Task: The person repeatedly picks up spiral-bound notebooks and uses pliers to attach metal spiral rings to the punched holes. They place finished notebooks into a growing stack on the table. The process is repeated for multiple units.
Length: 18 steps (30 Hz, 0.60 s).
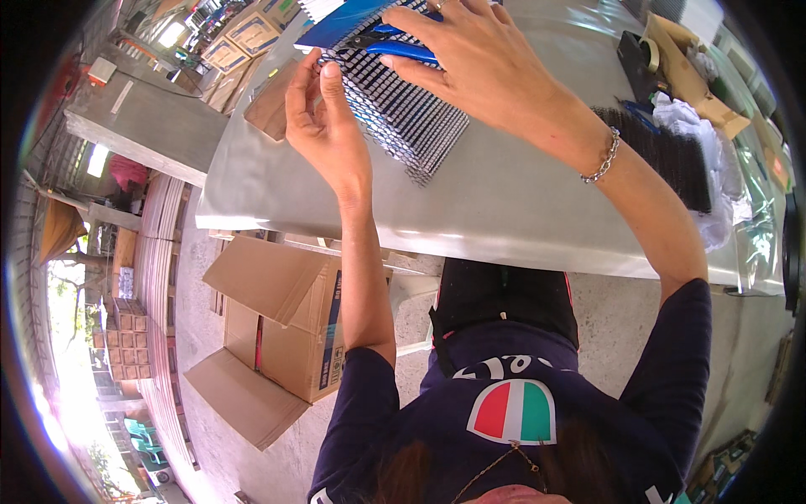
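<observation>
From where I stand, the work looks like a nip at the end of a binding loop, and I'd judge it goes best with the stack held square and only the very tips of the tool set on the wire. The right hand (pixel 470 71) has its fingers wrapped round a pair of blue-handled metal pliers (pixel 405 55); the left hand (pixel 326 139) has thumb and forefinger at the stack's corner, just beside the tool's nose — whether they pinch or merely rest there, I cannot tell. That thumb wants to stay clear of the bite. The block-shaped, black-and-white stack with gridlike rows of loops (pixel 407 113) lies well back from the near edge of the grey, sheet-covered table (pixel 537 223), towards its left edge. Its side reads as tight dark loops over pale strips — neat and even — with a glossy blue sheet (pixel 332 32) at its far end.
</observation>
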Available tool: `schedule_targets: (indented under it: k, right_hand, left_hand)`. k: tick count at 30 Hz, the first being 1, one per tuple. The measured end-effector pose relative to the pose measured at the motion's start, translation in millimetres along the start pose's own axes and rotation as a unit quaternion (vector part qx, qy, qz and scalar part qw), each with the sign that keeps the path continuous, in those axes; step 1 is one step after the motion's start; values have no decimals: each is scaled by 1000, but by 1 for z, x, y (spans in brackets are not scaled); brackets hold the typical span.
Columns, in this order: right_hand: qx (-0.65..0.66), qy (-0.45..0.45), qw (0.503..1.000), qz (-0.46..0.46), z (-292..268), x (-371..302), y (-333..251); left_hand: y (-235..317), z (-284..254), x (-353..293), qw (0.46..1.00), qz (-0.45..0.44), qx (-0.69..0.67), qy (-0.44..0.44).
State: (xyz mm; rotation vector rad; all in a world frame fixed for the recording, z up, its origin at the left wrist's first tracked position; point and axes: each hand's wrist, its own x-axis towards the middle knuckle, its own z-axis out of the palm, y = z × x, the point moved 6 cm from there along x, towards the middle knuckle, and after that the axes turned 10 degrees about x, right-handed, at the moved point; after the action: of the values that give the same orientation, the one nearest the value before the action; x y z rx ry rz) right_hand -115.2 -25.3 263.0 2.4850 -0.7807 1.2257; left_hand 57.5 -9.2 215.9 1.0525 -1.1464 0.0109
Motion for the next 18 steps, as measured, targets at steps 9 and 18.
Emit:
schedule_targets:
  k: [9, 18]
  right_hand:
    - [14, -20, 1000, 5, 11, 5, 2]
    - [-32, -47, 998, 21, 23, 9, 1]
  left_hand:
    - [-6, 1, 2, 1000, 3, 6, 12]
    - [-4, 1, 1, 1000, 2, -8, 15]
